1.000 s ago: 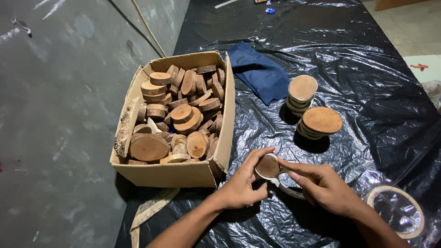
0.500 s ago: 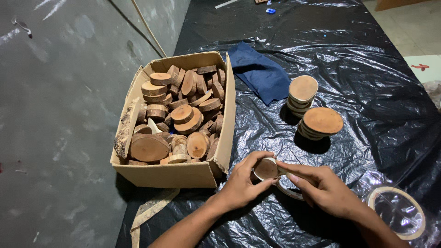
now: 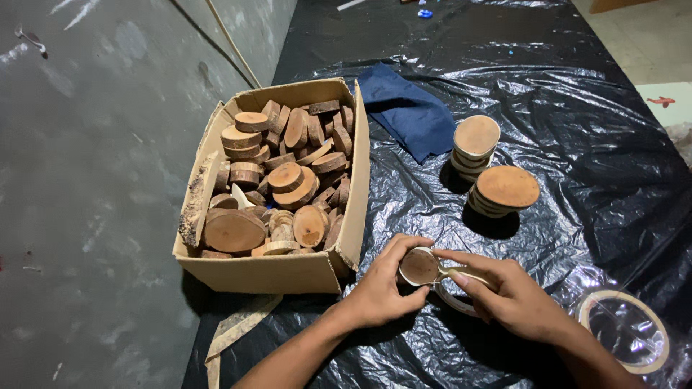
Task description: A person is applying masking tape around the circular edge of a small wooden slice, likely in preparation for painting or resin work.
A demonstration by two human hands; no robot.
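- Black plastic sheet point(image 3: 577, 108), crinkled and glossy, spread over the work surface beside grey concrete floor point(image 3: 86, 180).
- Open cardboard box point(image 3: 274, 272) at the sheet's left edge, heaped with round wooden slices point(image 3: 288, 176) of mixed sizes, bark still on the rims.
- Dark blue cloth point(image 3: 407, 108) crumpled just right of the box's far corner.
- Two short stacks of wood discs right of the cloth: nearer, wider stack point(image 3: 507, 189); farther, narrower stack point(image 3: 476, 140); just beside each other.
- Roll of clear tape point(image 3: 624, 331) flat on the sheet at lower right, near the right forearm.
- Left hand point(image 3: 382, 288) curled around a small wooden slice point(image 3: 419, 266), thumb and fingers gripping its rim, slice tilted up off the sheet, just in front of the box's near right corner.
- Right hand point(image 3: 515, 299) closed in a pinch on a pale strip point(image 3: 461, 274) touching the slice's right edge; kind of strip too small to tell.
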